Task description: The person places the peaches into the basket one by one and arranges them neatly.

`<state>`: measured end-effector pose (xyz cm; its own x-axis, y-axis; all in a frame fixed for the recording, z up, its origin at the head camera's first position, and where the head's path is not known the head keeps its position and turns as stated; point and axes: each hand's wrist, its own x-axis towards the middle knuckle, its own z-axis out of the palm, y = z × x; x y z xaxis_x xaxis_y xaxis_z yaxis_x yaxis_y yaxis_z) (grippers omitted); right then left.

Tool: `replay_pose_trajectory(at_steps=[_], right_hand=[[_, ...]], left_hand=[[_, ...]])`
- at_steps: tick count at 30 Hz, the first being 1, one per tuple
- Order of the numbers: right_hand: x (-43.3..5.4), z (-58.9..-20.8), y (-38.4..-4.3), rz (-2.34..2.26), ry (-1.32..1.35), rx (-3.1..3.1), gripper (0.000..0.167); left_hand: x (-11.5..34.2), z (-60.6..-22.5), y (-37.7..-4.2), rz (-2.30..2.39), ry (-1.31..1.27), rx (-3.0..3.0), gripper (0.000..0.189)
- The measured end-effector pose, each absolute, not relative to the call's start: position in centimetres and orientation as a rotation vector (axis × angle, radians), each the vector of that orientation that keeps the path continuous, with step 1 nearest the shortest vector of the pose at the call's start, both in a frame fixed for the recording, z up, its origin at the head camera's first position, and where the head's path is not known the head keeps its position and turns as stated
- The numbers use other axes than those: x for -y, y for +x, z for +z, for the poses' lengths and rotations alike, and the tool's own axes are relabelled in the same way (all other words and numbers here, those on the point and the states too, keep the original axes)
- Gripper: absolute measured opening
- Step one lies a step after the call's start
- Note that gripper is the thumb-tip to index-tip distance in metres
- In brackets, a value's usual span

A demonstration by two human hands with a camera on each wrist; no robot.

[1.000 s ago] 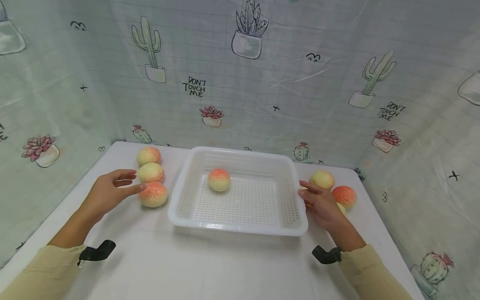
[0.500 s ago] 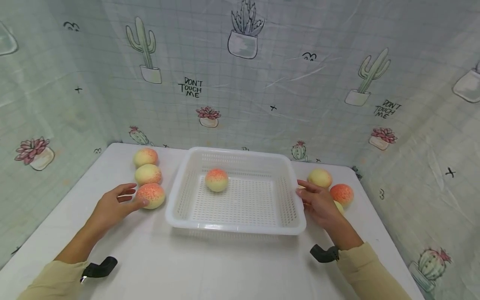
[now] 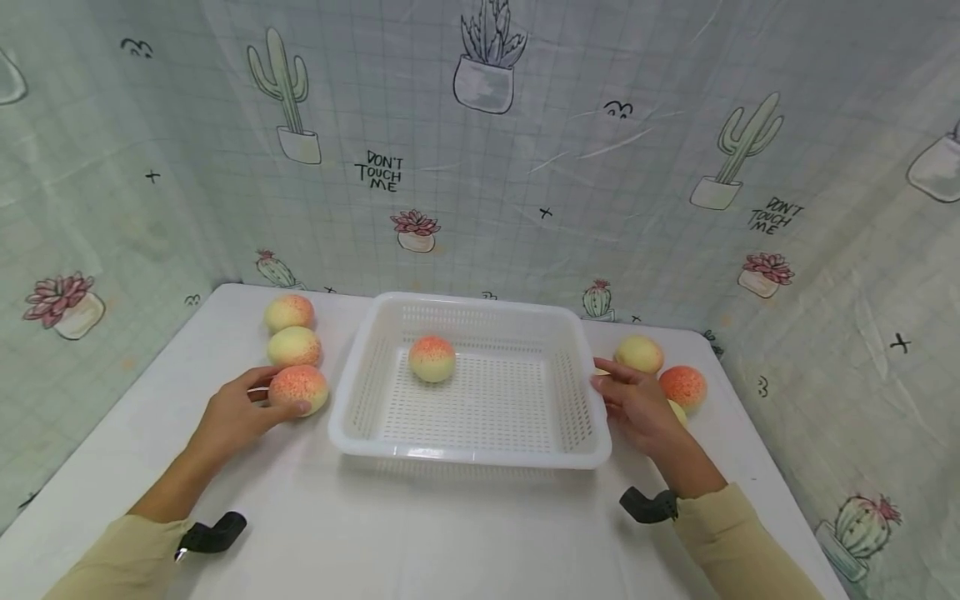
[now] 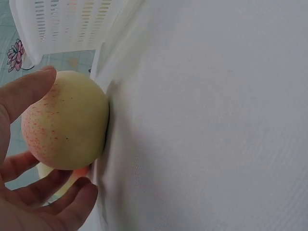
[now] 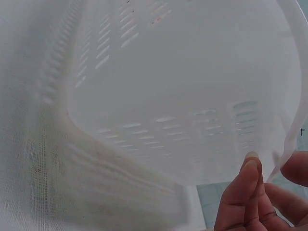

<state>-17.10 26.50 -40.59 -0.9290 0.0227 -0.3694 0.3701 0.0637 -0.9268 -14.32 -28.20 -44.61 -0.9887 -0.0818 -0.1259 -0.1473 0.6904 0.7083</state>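
My left hand [image 3: 238, 412] is around the nearest peach [image 3: 298, 390] of the left-hand row, which rests on the table. In the left wrist view the thumb lies against one side of that peach [image 4: 72, 122] and the fingers against the other. My right hand [image 3: 636, 407] pinches the right rim of a white plastic basket [image 3: 468, 456]. From the right wrist, the fingers [image 5: 240, 192] touch the basket's outer wall [image 5: 159, 72], with the thumb at the rim. One peach [image 3: 432, 359], red on top and yellow below, sits inside the basket towards its left.
Two more peaches, a middle one [image 3: 295, 347] and a far one [image 3: 289, 312], lie behind the held peach. On the right stand a yellow peach [image 3: 639, 354], a red one [image 3: 683, 388] and others partly hidden by my hand. A cactus-print cloth [image 3: 480, 183] hangs around the white table [image 3: 450, 533].
My left hand has come down and closed its thumb and fingers around the near left peach. The right hand stays at the basket's rim. The head view has shifted slightly.
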Motion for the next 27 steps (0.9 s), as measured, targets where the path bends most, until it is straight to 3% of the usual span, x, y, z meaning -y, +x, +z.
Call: replay_pose_trajectory(at_steps=[27], right_hand=[[-26.64,-40.81,-16.98,-1.971,0.373,-2.081,0.06]], left_hand=[[27.37,-44.98,-14.56,1.235,-0.294,-2.878,0.093]])
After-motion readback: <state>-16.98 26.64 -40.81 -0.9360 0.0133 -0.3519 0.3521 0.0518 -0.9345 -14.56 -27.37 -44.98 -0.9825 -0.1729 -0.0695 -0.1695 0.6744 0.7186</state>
